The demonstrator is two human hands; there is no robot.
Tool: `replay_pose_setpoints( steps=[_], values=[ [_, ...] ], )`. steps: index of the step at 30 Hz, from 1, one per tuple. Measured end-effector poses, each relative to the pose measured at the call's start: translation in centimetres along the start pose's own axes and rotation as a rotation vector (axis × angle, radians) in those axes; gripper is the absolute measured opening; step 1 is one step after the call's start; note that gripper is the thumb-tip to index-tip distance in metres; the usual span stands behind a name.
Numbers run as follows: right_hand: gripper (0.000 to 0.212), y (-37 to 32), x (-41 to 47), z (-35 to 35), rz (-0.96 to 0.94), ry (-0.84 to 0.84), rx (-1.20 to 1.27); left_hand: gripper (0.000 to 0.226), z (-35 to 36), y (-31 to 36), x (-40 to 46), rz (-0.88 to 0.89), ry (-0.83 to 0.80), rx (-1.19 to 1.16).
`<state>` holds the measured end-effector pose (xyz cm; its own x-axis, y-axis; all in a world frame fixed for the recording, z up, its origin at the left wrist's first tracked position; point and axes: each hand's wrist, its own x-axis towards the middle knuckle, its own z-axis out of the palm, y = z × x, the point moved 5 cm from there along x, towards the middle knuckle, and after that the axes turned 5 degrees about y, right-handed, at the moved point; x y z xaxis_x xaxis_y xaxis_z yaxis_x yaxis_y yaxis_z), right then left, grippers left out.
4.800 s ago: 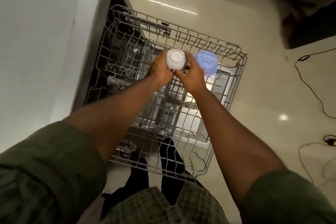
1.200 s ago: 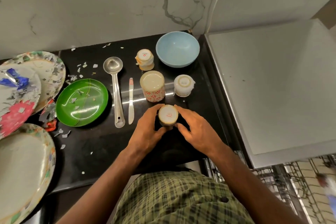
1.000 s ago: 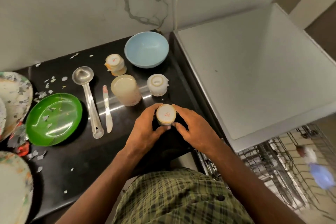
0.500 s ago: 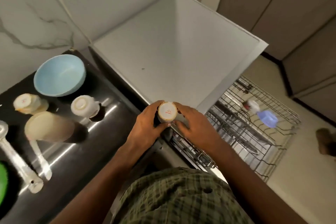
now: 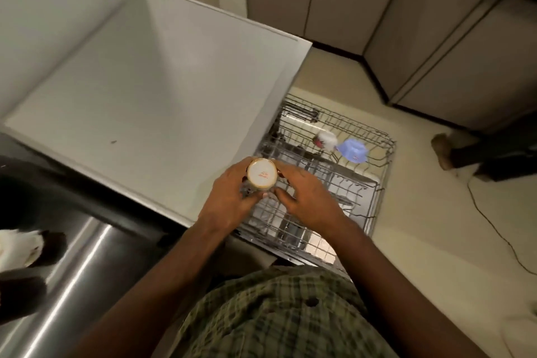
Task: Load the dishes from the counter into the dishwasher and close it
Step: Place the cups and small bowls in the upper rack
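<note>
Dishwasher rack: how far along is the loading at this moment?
Done: a white cup and a blue bowl sit in the pulled-out rack. In hand: both hands, left and right, hold an upturned cup over it. Left: placing it, closing up.

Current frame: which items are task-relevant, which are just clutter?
Task-relevant:
- upturned cup, held by left hand and right hand
- dishwasher rack
- white cup and blue bowl in the rack

Clutter:
- floor cable
- cabinets
</note>
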<state>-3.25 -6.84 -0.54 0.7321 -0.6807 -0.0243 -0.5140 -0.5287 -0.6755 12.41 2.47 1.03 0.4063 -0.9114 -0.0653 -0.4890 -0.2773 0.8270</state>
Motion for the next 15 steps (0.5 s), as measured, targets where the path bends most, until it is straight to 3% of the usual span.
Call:
replay_pose_setpoints(
  steps=[15],
  values=[
    [0.053, 17.0, -3.6, -4.9, 0.428, 0.313, 0.251, 0.077, 19.4, 3.0, 11.0, 0.096, -0.318, 0.150]
  ],
)
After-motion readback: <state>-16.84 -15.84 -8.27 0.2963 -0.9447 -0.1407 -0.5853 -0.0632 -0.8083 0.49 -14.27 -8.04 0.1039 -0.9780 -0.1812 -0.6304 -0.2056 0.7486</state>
